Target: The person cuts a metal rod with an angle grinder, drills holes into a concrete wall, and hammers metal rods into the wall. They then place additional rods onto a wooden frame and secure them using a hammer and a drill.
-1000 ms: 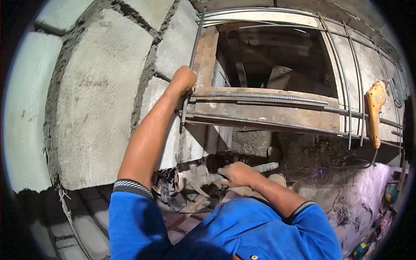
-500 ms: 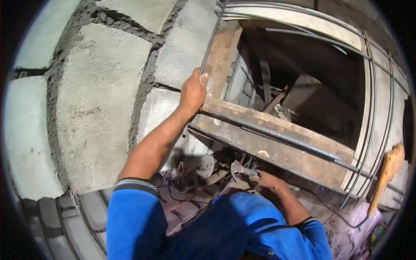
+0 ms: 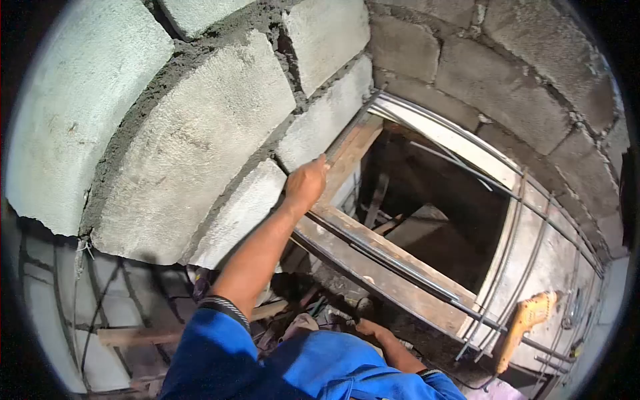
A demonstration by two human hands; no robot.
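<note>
My left hand [image 3: 308, 183] is closed around a ribbed steel bar [image 3: 353, 135] running along the block wall, at the left side of a wooden frame [image 3: 358, 150]. Below the frame, my right hand [image 3: 370, 328] is low in front of my body. Its fingers look curled, but what they hold is dark and hard to make out. Several thick steel bars [image 3: 400, 263] lie along the frame's near board [image 3: 380, 257]. Inside the frame is a dark square opening [image 3: 447, 187].
A yellow power drill [image 3: 530, 317] rests on the pale board at right, among crossing bars. Large grey blocks [image 3: 200, 140] with rough mortar rise at left, and another block wall [image 3: 500, 87] stands behind. Clutter and a plank [image 3: 140, 335] lie below.
My view has swung, bringing more of the back wall into sight. My left hand stays on the bar. My right hand now shows lower and further left in view, its held item less distinct.
</note>
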